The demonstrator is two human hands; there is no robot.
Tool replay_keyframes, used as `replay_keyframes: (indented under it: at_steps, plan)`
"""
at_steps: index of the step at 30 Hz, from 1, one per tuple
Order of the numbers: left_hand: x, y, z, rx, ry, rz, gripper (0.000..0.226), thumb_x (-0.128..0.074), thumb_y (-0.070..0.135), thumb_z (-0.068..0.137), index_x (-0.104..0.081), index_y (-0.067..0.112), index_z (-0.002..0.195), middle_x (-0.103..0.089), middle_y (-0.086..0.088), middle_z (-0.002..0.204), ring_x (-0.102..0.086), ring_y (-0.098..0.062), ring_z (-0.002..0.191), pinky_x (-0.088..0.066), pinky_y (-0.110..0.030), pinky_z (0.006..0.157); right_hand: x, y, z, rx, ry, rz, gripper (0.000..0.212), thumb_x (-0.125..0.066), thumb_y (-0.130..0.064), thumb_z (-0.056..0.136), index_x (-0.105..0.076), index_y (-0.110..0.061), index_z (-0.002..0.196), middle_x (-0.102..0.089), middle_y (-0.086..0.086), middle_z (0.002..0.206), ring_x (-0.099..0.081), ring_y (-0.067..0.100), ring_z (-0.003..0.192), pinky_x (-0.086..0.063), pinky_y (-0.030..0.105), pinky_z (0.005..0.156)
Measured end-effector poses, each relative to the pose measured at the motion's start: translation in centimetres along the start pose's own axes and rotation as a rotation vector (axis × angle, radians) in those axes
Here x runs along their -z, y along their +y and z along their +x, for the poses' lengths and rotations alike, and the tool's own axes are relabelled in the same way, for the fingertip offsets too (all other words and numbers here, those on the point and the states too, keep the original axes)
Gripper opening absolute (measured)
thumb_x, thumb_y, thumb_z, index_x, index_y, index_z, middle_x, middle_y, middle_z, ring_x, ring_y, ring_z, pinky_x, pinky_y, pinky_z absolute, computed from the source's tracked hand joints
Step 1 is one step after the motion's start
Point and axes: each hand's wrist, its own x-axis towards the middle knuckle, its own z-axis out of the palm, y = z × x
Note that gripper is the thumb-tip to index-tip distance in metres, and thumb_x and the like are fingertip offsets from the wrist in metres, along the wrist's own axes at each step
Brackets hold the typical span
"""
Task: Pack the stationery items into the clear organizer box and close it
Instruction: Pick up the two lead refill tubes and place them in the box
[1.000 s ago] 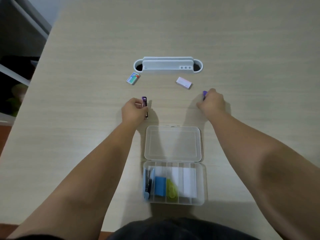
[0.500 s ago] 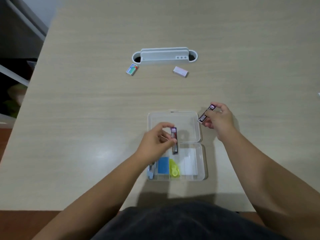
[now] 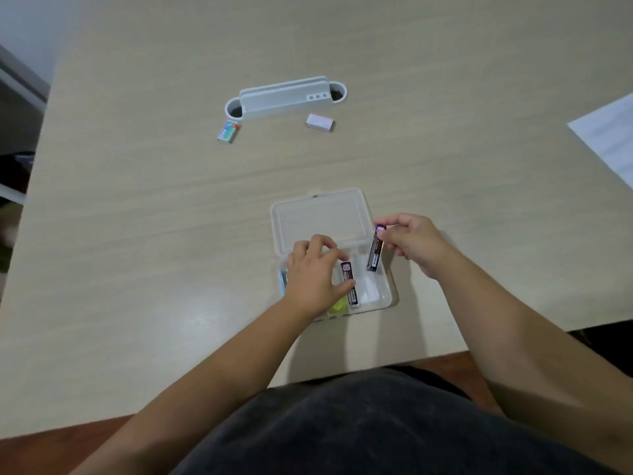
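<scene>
The clear organizer box [image 3: 387,296] lies open near the table's front edge, its lid [image 3: 318,217] flat behind it. My left hand [image 3: 315,272] rests over the box's left compartments and pinches a dark lead case [image 3: 350,284] lying in a middle compartment. My right hand [image 3: 416,243] holds a second lead case with a purple cap [image 3: 376,248], tilted over the box's right end. A yellow item [image 3: 337,307] and a blue one [image 3: 283,281] peek out from under my left hand. Far back lie a small colourful box [image 3: 228,131] and a pale pink box [image 3: 320,122].
A white desk cable tray [image 3: 286,97] with round end holes is set into the table at the back. A sheet of white paper [image 3: 609,135] lies at the right edge. The table's front edge runs just below the box, next to my dark shirt.
Both hands carried the lead cases from mid-table to the box. The left case has gone down into a compartment; the right case has moved in over the box's right end.
</scene>
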Motion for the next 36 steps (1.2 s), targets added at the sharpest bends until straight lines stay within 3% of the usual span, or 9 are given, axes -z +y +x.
replay_keyframes:
  at_steps: [2,5,8,15,18,21,24,30,36]
  plan:
    - [-0.1,0.1,-0.1,0.029,-0.010,0.012,0.039,-0.067,0.051,0.077,-0.064,0.036,0.112,-0.042,0.008,0.134,-0.032,-0.026,0.123,-0.028,-0.035,0.094,-0.4,0.1,-0.8,0.019,-0.052,-0.022,0.022,-0.065,-0.001,0.085,-0.069,-0.010,0.104,-0.063,0.002,0.068,-0.054,-0.005,0.044,-0.039,0.007,0.046]
    - [-0.1,-0.4,-0.4,0.046,0.042,0.005,0.035,-0.061,0.046,0.083,-0.061,0.038,0.117,-0.043,0.011,0.137,-0.033,-0.025,0.124,-0.028,-0.035,0.093,-1.4,0.5,-1.4,0.051,-0.166,-0.084,0.021,-0.067,-0.003,0.084,-0.071,-0.019,0.096,-0.070,0.002,0.073,-0.064,-0.001,0.063,-0.048,0.015,0.073]
    - [0.2,-1.5,-0.6,0.088,0.077,-0.017,0.038,-0.058,0.039,0.086,-0.056,0.035,0.123,-0.046,0.013,0.137,-0.034,-0.023,0.127,-0.028,-0.035,0.095,-2.9,0.5,-1.6,0.114,-0.203,-0.301,0.021,-0.069,-0.006,0.082,-0.073,-0.019,0.098,-0.067,-0.005,0.073,-0.063,0.005,0.072,-0.051,0.021,0.083]
    - [0.1,-4.1,-0.8,0.111,-0.005,-0.008,0.047,-0.049,0.047,0.092,-0.046,0.034,0.138,-0.039,0.016,0.149,-0.024,-0.018,0.142,-0.018,-0.039,0.111,-4.4,0.3,-1.0,0.331,-0.158,-0.825,0.021,-0.068,-0.014,0.082,-0.074,-0.024,0.099,-0.047,-0.007,0.099,-0.054,0.012,0.090,-0.041,0.021,0.081]
    - [-0.2,-4.4,-0.8,0.112,-0.026,-0.015,0.049,-0.045,0.049,0.094,-0.043,0.035,0.140,-0.037,0.017,0.151,-0.022,-0.016,0.144,-0.015,-0.039,0.113,-4.4,0.2,-0.3,0.307,-0.123,-0.720,0.020,-0.065,-0.015,0.084,-0.073,-0.028,0.097,-0.051,-0.005,0.097,-0.055,0.010,0.086,-0.044,0.023,0.081]
    - [0.3,-4.7,-0.4,0.120,0.010,-0.059,0.045,-0.046,0.049,0.093,-0.046,0.039,0.136,-0.039,0.019,0.148,-0.024,-0.015,0.141,-0.016,-0.037,0.109,-4.3,-1.0,0.8,0.245,-0.053,-0.559,0.021,-0.059,-0.012,0.086,-0.072,-0.028,0.091,-0.056,-0.007,0.084,-0.050,0.004,0.064,-0.041,0.019,0.066]
    - [1.5,-5.4,1.3,0.171,0.079,-0.112,0.039,-0.047,0.046,0.093,-0.050,0.041,0.131,-0.043,0.018,0.143,-0.027,-0.015,0.136,-0.019,-0.036,0.106,-4.1,-2.9,2.9,0.205,0.032,-0.471,0.024,-0.055,-0.009,0.087,-0.074,-0.022,0.092,-0.055,-0.009,0.068,-0.046,0.010,0.054,-0.038,0.018,0.051]
    - [5.5,-9.0,7.9,0.275,0.126,-0.120,0.036,-0.055,0.038,0.091,-0.055,0.034,0.127,-0.048,0.009,0.139,-0.033,-0.025,0.132,-0.028,-0.040,0.104,-3.6,-6.4,9.0,0.152,0.092,-0.524,0.027,-0.051,-0.008,0.084,-0.073,-0.016,0.098,-0.055,-0.007,0.067,-0.052,0.015,0.069,-0.040,0.021,0.065]
    - [10.1,-13.2,15.5,0.480,0.189,-0.251,0.039,-0.059,0.031,0.090,-0.057,0.025,0.128,-0.049,-0.007,0.136,-0.044,-0.032,0.127,-0.036,-0.039,0.107,-3.7,-10.1,14.1,0.177,0.075,-0.738,0.031,-0.049,-0.008,0.085,-0.072,-0.014,0.105,-0.065,0.010,0.114,-0.062,0.026,0.095,-0.047,0.027,0.083]
